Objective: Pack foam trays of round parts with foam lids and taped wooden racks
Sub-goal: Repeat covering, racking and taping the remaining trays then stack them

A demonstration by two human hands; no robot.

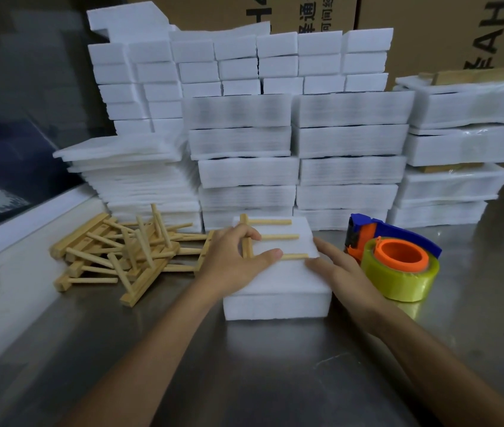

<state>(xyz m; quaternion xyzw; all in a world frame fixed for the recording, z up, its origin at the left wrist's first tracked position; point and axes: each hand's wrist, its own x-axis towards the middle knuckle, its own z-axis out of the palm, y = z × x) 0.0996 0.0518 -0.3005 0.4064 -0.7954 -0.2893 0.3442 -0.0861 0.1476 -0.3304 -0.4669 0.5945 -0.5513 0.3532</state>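
1. A steel table (pixel 275 380) fills the foreground; its surface is grey, dull and faintly reflective.
2. Brown cardboard boxes (pixel 429 35) stand at the back, upper right; black printed letters and characters run sideways on them, cut off by the frame's edge.
3. A white ledge (pixel 7 241) runs along the table's left side, slanting away towards the back.
4. Above that ledge lies a dark blue sheet (pixel 4 143) with pale patches; what it is cannot be told.
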